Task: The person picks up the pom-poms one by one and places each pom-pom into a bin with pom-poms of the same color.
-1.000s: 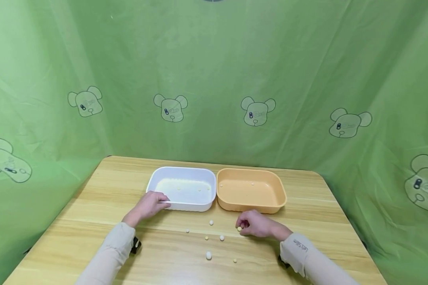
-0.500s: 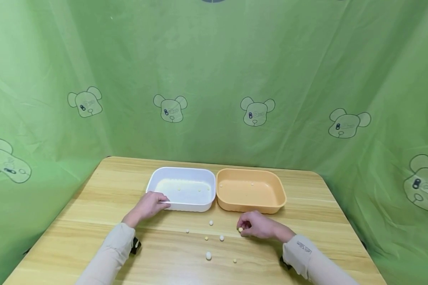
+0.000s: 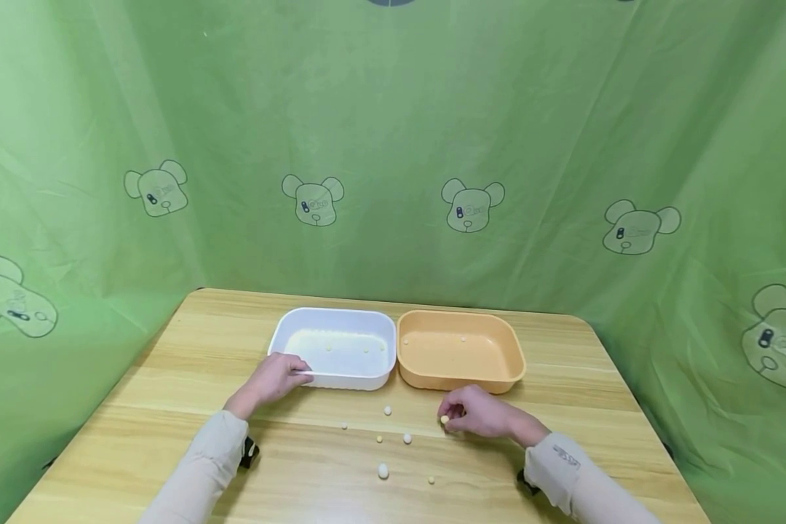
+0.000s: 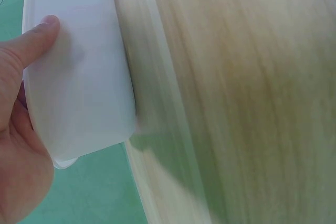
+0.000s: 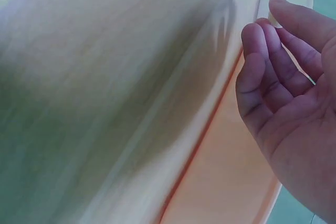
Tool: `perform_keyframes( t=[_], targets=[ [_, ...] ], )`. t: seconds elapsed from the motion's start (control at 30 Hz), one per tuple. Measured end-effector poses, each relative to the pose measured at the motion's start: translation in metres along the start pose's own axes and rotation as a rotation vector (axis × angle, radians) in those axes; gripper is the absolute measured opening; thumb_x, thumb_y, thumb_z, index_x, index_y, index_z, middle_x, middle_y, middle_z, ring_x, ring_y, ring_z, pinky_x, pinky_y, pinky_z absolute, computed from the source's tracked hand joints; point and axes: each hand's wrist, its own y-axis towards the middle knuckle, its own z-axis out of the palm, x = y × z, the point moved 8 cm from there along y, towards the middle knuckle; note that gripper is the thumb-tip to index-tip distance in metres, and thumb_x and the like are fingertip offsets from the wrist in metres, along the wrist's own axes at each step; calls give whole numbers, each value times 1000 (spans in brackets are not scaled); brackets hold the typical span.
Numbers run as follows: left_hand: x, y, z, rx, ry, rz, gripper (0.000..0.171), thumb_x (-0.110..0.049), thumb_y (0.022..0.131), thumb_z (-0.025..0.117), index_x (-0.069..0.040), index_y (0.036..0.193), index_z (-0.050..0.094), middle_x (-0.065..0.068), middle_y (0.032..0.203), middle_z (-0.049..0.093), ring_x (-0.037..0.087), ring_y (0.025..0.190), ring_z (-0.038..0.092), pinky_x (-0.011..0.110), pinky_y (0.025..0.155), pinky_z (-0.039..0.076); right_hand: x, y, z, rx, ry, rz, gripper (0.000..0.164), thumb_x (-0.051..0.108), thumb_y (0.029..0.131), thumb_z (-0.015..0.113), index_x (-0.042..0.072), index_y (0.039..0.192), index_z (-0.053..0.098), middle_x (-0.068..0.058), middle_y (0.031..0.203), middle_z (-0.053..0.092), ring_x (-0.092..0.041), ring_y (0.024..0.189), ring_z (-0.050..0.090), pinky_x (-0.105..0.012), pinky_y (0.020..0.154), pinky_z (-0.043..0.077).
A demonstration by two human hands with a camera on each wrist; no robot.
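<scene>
In the lower right-centre of the head view, the right hand (image 3: 481, 413) pinched a small, round, pale-yellow ball (image 3: 444, 420) between thumb and fingers. The ball sat at the hand's left end, above the wood-grain table (image 3: 301, 473) and just in front of the rectangular orange basin (image 3: 458, 383). In the right wrist view, it showed at upper right, partly hidden by the thumb.

Left of centre, the left hand (image 3: 274, 377) gripped the near-left rim of the rectangular white basin (image 3: 354, 381), thumb on the outer wall, well apart from the ball. Loose white balls (image 3: 383, 471) and yellow balls (image 3: 379, 439) lay between the hands, at lower centre.
</scene>
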Motion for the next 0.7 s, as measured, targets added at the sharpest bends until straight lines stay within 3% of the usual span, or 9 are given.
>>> perform_keyframes(
  t=[0.43,0.7],
  targets=[
    [1,1,0,2,-6,-3,5,-21,84,71,-20,80,74,-13,76,66,3,67,56,26,67,46,15,5,-11,-30,-8,-57,11,8,85,69,7,96,69,10,84,63,-5,76,57,-24,69,49],
    [-1,0,-1,7,-10,5,5,-21,84,71,-20,80,74,-13,75,65,2,66,54,25,64,44,19,9,-20,-67,-2,-66,12,11,87,68,5,98,69,2,86,65,-6,77,57,-25,70,49]
  ],
)
